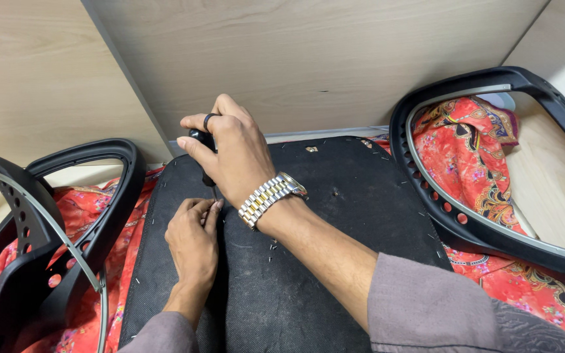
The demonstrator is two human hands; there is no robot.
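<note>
Black fabric-covered seat panel (335, 216) lies flat in the middle of the view, its dark cloth dotted with small metal staples along the edges and a few loose ones near the centre. On it works the right hand (233, 153), fist closed tight around the black handle of a screwdriver (203, 151), held nearly upright with its thin shaft pointing down at the left part of the panel; a dark ring sits on one finger and a two-tone metal watch (271, 198) wraps the wrist. Just below, the left hand (194, 238) rests on the fabric with fingers curled loosely, the fingertips pressed close around the spot where the tool's tip meets the cloth; whether it pinches anything there is hidden by the fingers. Grey sleeves cover both forearms. Under the panel spreads a red patterned cloth (472, 157). A black plastic chair frame (485, 229) with a row of holes lies to the right, and another black frame (40, 261) with a grey rim lies to the left. Pale wooden boards (335, 52) stand behind
</note>
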